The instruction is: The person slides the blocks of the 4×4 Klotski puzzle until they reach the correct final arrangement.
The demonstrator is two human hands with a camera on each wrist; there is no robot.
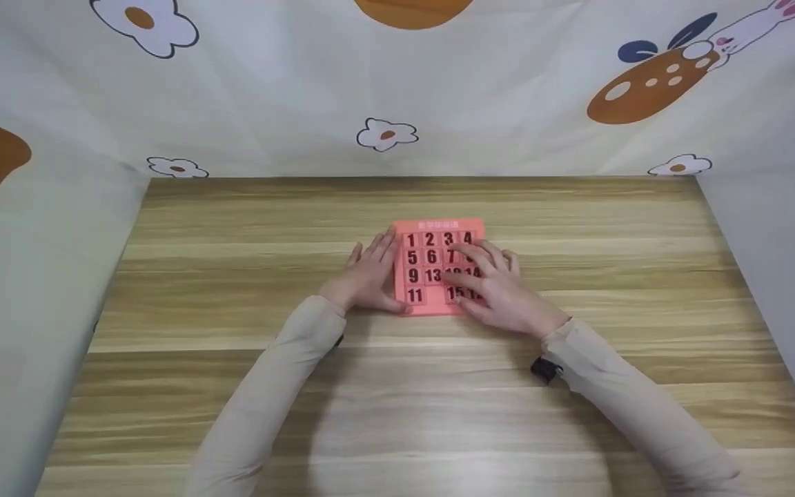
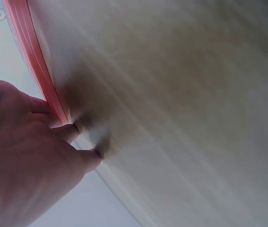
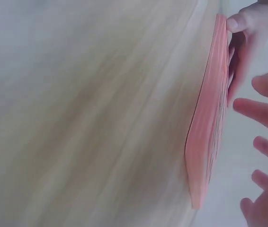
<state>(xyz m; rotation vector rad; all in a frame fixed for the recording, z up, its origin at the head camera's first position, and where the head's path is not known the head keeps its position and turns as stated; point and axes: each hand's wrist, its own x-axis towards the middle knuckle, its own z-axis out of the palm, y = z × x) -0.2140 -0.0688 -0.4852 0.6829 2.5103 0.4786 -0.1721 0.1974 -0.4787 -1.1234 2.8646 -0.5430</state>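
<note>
A pink sliding number puzzle (image 1: 435, 297) lies flat on the table, its black-numbered tiles facing up. The bottom row has a gap right of the 11 tile (image 1: 415, 295). Along the puzzle's left side rests my left hand (image 1: 368, 276), fingers extended and thumb at the lower left corner. In the left wrist view, some fingertips touch the table beside the pink edge (image 2: 41, 80). My right hand (image 1: 501, 290) is spread over the right-hand columns, partly hiding several tiles. The right wrist view shows its fingers apart beside the puzzle's face; contact with a tile cannot be told.
The wood-grain table (image 1: 232, 262) extends around the puzzle on all sides. A pale cloth (image 1: 287, 90) with flowers and carrots hangs behind it, and plain pale walls stand left and right. A small black device (image 1: 544, 370) sits at the right wrist.
</note>
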